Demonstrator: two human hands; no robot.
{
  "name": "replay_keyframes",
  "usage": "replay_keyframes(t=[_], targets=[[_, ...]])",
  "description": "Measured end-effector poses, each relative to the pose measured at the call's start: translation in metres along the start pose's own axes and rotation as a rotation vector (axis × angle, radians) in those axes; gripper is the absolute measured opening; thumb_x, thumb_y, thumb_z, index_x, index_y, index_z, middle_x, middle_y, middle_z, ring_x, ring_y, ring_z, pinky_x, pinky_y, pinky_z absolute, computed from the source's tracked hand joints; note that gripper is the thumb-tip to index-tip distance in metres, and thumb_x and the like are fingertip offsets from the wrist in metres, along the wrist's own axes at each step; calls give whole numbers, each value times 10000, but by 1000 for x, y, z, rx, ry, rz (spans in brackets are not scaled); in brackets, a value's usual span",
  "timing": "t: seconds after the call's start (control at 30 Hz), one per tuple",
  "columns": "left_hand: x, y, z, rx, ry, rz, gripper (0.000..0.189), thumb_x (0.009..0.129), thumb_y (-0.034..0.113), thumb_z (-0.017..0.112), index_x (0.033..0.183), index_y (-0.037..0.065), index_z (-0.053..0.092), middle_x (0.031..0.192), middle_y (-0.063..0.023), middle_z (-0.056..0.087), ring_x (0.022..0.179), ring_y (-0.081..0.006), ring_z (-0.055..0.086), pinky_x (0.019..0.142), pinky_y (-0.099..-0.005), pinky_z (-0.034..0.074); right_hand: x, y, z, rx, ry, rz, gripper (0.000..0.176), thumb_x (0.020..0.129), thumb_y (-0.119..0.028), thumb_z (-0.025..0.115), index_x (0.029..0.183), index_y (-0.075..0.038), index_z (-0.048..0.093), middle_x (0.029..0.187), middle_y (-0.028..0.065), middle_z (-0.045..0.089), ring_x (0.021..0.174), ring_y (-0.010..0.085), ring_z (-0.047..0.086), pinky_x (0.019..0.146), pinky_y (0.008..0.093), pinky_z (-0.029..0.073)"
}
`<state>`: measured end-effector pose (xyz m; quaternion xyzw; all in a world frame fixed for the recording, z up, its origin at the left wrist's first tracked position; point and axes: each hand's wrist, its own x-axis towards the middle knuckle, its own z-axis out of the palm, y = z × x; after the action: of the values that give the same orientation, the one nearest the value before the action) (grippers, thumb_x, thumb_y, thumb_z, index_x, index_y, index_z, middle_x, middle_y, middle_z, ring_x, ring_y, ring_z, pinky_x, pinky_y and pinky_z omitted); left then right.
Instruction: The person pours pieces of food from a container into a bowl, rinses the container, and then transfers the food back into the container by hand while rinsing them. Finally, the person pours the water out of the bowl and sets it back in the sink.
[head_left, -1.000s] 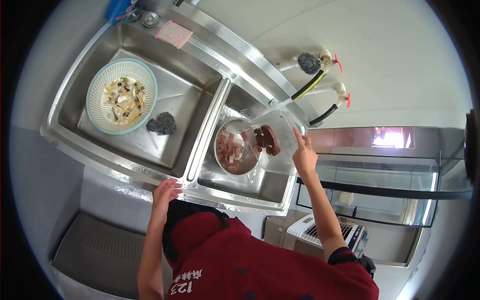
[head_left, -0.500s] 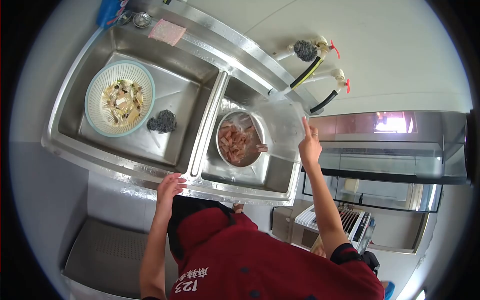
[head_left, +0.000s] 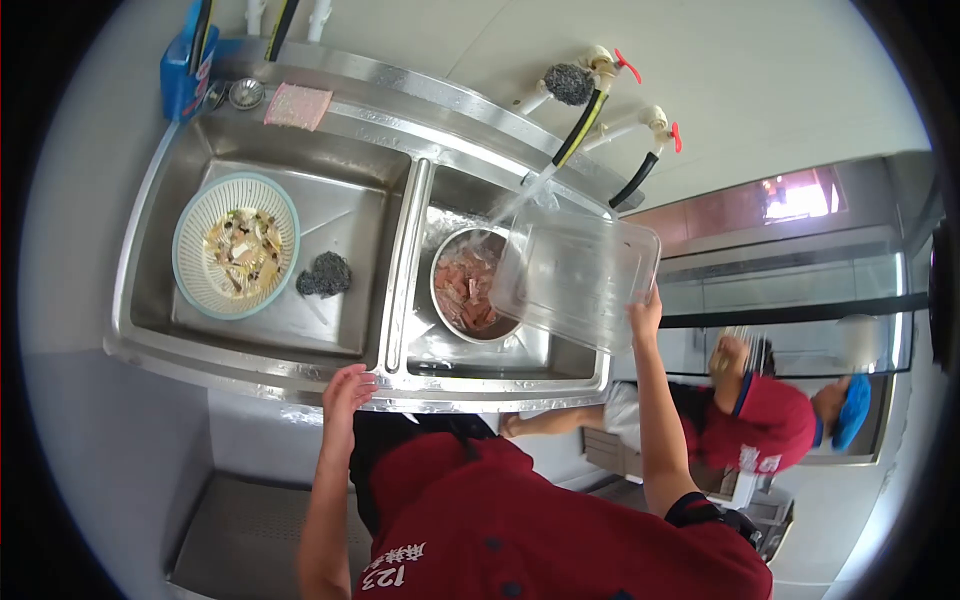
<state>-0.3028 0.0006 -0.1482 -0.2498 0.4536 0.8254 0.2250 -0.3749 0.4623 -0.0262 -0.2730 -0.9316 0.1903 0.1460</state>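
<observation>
My right hand (head_left: pixel 645 315) grips the right edge of a clear plastic container (head_left: pixel 580 268), tilted over the right-hand sink basin. The container's left end overlaps a round metal pot (head_left: pixel 437 300) in this view. Pieces of pinkish meat (head_left: pixel 466 284) lie in the pot. Water (head_left: pixel 520 203) runs from a black-and-yellow hose (head_left: pixel 580 128) toward the pot and the container's upper corner. My left hand (head_left: pixel 347 392), fingers apart and nothing in it, is at the front rim of the sink (head_left: pixel 450 385), below the divider.
In the left basin are a colander (head_left: pixel 180 255) with food scraps and a steel wool pad (head_left: pixel 325 274). A pink sponge (head_left: pixel 297 106), a strainer (head_left: pixel 246 94) and a blue bottle (head_left: pixel 180 80) stand behind. Red-handled taps (head_left: pixel 627 66) are on the wall. Another person (head_left: pixel 765 420) works at right.
The clear container has tipped, now showing its ribbed base, and the meat piece by its edge is gone from view. Another person has appeared at right. The camera view has shifted.
</observation>
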Motion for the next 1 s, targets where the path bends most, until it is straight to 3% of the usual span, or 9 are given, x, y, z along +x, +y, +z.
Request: replay_keyframes(t=[0.03,0.07,0.13,0.2,0.3,0.43,0.63,0.83,1.0], targets=[[0,2,3,30,2,-2,267,817,205,453,1012,29,498,875,-80,568,787,-136,546,709,-229,403,-5,8,4,363,-93,315,630,690,38,426,1273,-167,301,887,133,508,654,241,576,515,306,453],[1,4,5,56,3,4,267,817,205,453,1012,29,498,875,-80,568,787,-136,546,709,-229,403,-11,16,11,385,-91,330,630,690,38,426,1273,-167,301,887,133,508,654,241,576,515,306,453],[1,8,11,80,15,18,269,816,205,443,1017,34,495,879,-86,571,778,-152,557,694,-241,421,-17,31,35,739,-135,639,667,679,59,415,1287,-171,269,804,83,489,640,266,582,518,361,454],[0,13,17,98,39,34,268,815,204,449,1017,34,494,886,-86,573,782,-153,563,688,-236,419,-24,39,60,818,-183,679,688,690,59,375,1310,-181,198,871,116,488,693,306,577,543,389,467],[-6,22,32,135,99,52,266,816,201,448,1016,31,493,880,-85,577,777,-156,567,678,-234,423,-33,33,97,1218,-248,766,759,682,67,344,1327,-218,62,1031,165,434,834,353,537,629,417,483],[-11,25,53,199,129,63,265,818,193,443,1016,21,482,886,-93,577,776,-160,566,680,-239,431,-41,21,136,1422,-345,952,804,624,98,341,1320,-230,109,1080,161,414,796,335,544,609,416,489],[-15,22,83,240,103,57,267,817,178,439,1021,7,467,889,-103,571,777,-165,567,684,-239,438,-47,-8,147,1610,-575,903,813,614,91,344,1323,-225,103,1077,151,409,810,318,534,590,385,471],[-15,11,88,246,84,35,264,824,176,431,1022,4,463,891,-106,569,787,-168,568,682,-233,441,-41,-13,143,1456,-335,854,789,622,89,332,1321,-208,120,1078,179,411,698,284,556,576,395,481],[-13,5,90,237,97,28,272,830,189,428,1028,5,461,901,-110,567,791,-168,567,689,-239,439,-33,-2,131,1290,-484,736,788,615,90,338,1323,-192,140,1071,183,426,666,289,562,550,380,472]])
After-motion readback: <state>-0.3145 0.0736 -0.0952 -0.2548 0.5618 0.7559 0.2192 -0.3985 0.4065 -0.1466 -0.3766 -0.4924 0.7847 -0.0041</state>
